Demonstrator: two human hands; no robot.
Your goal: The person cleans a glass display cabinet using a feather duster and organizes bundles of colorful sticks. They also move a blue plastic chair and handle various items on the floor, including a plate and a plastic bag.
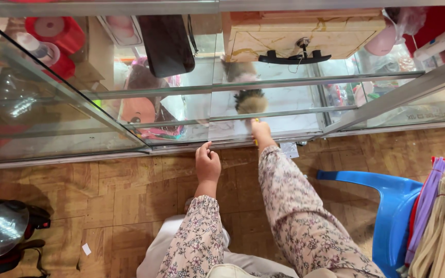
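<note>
1. Feather duster (250, 101): inside the glass display cabinet (181, 103), on its lower shelf, gripped by the right hand (260, 132).
2. Left hand (207, 163): loosely curled, holds nothing, fingertips on the cabinet's bottom frame.
3. Blue plastic chair (387, 206): right, on wood floor.

Long pale sleeves with a small pink-and-grey flower print cover both arms to the wrists; the left hand (208, 164) and right hand (261, 133) are bare, over light trousers.

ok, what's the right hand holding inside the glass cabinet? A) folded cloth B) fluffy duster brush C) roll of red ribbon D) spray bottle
B: the right hand reaches into the glass cabinet gripping a fluffy duster brush against the lower shelf, while the left hand rests at the cabinet's bottom frame.
</note>
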